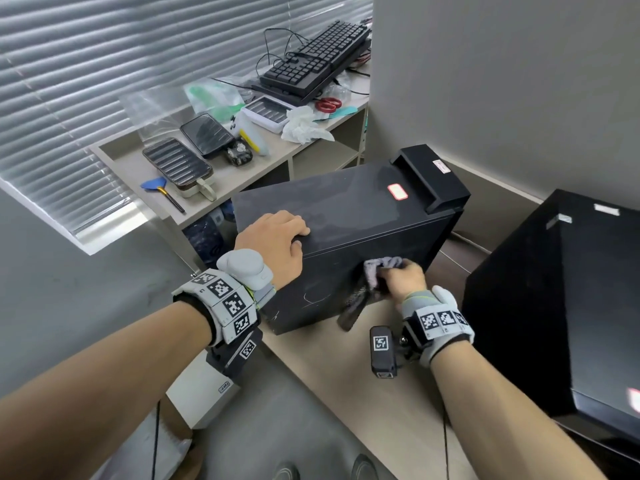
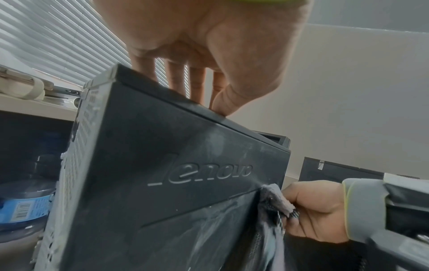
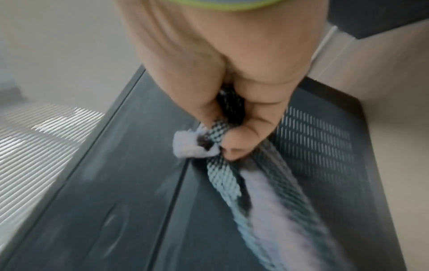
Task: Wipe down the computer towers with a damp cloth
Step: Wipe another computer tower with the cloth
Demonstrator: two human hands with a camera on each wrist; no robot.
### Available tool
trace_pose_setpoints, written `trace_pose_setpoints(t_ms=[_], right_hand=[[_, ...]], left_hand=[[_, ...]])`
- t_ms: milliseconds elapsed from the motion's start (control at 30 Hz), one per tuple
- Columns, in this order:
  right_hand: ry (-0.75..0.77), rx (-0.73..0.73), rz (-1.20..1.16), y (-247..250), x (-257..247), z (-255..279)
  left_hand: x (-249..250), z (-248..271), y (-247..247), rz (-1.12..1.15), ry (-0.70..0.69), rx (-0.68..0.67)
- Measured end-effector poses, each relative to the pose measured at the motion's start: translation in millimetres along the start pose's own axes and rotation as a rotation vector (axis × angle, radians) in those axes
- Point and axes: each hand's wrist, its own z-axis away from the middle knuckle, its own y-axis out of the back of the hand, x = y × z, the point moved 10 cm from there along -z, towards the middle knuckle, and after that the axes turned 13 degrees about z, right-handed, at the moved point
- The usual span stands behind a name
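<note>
the computer tower point(image 1: 346, 216) stands on a low tan platform point(image 1: 363, 382) near its back-left corner, w/ a second tower point(image 1: 554, 306) at the right edge, well apart. the left hand point(image 1: 277, 244) lies spread on the tower's top near edge, fingers over the top, thumb at the rim, steadying it. the right hand point(image 1: 401, 280) pinches a bunched grey cloth point(image 1: 377, 271) against the side panel point(image 2: 185, 183), the rest hanging loose. the right wrist view is blurred, so contact area is prob. small, just the bunched end. to wipe well: flatten the cloth under the palm, work in overlapping passes top to bottom, go light over the vent grille point(image 3: 313, 137) so damp stays out, and keep the left hand braced so the tower doesn't rock.
</note>
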Motion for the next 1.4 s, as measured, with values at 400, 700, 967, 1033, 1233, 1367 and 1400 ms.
trace_pose_setpoints(t_ms=[400, 700, 967, 1033, 1233, 1367, 1400], right_hand=[[0.002, 0.003, -0.329, 26.1, -26.9, 23.8], [0.016, -0.112, -0.425, -15.0, -29.9, 45.7], [-0.214, -0.163, -0.336, -117.8, 17.7, 32.9], [-0.303, -0.245, -0.368, -134.8, 11.6, 66.0], [-0.326, -0.364, -0.437, -158.2, 3.8, 94.7], [-0.192, -0.396, -0.589, -131.5, -20.2, 103.2], [-0.153, -0.399, -0.598, -129.5, -24.3, 99.8]], left_hand=[[0.5, -0.7, 2.3, -0.002, 0.005, -0.031], [-24.0, -1.5, 10.1, 0.157, 0.059, -0.042], [-47.7, 16.6, 18.7, 0.154, 0.037, -0.064], [-46.1, 19.0, 17.7, 0.134, 0.027, -0.052], [-48.8, 17.2, 16.7, 0.100, -0.009, -0.032], [-50.6, 18.7, 15.7, 0.127, -0.046, -0.006], [-50.1, 18.4, 15.9, 0.132, -0.049, 0.006]])
